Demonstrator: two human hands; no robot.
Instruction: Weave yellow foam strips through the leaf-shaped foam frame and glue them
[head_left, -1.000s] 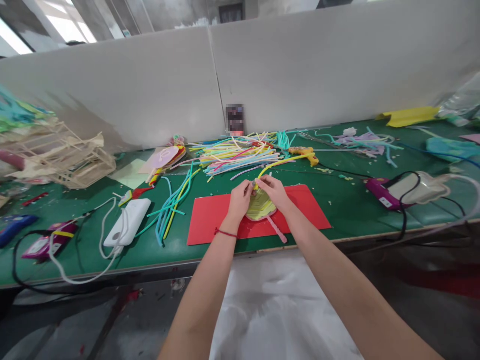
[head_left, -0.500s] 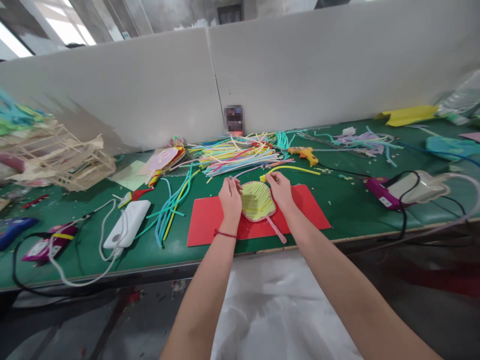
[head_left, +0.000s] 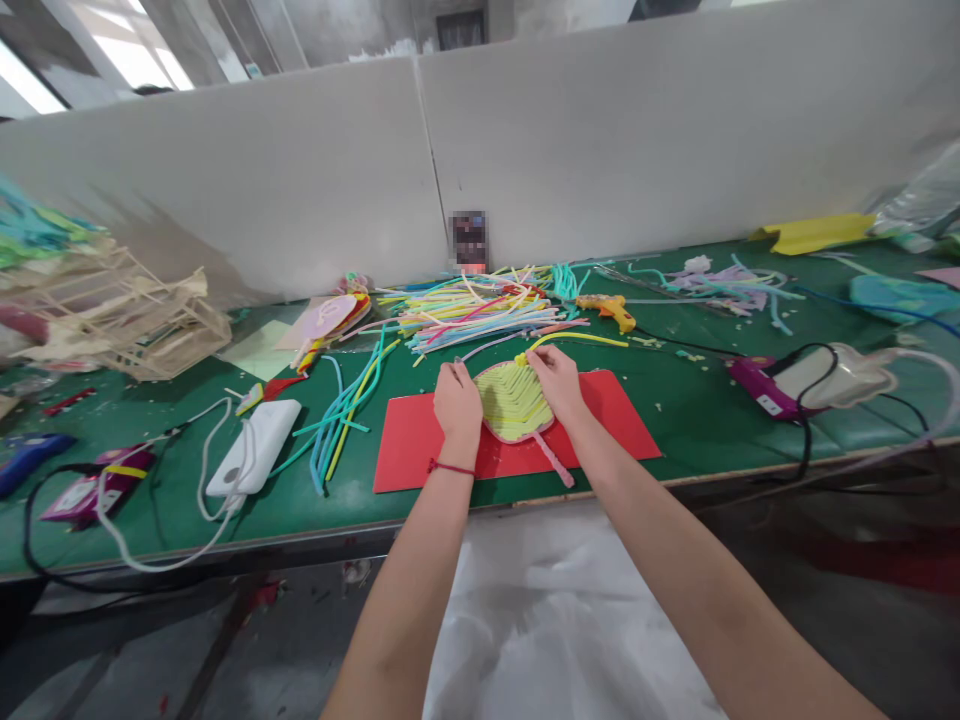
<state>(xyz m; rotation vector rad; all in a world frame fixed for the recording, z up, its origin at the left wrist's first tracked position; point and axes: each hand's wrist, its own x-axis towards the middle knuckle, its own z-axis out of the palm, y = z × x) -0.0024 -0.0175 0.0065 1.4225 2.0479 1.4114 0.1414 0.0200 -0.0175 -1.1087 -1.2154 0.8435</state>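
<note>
Work is centred on a fan-shaped piece [head_left: 512,402], laid across a red board [head_left: 424,445] on the green table [head_left: 694,425], between both hands. Its face is covered with ridged yellow-green rows, its edge is bound in pink and a pink handle [head_left: 553,460] is joined at the near side, so the body can be judged largely made. A yellow strip [head_left: 594,337] is pinched between the fingertips of the right hand [head_left: 556,382]; a small yellow knob is seen at its near end, by the far edge of the piece, while the other end is left loose. The strip seems unfinished, and whether the knob is fixed to the piece cannot be told. The fingers of the left hand [head_left: 457,403] are curled together at the other side; whether anything is held in them cannot be told. Pale labels are borne by the left purple box [head_left: 101,485] and the right purple box [head_left: 765,385], but no writing can be read. The dark upright object [head_left: 469,238] by the partition is pixelated.
</note>
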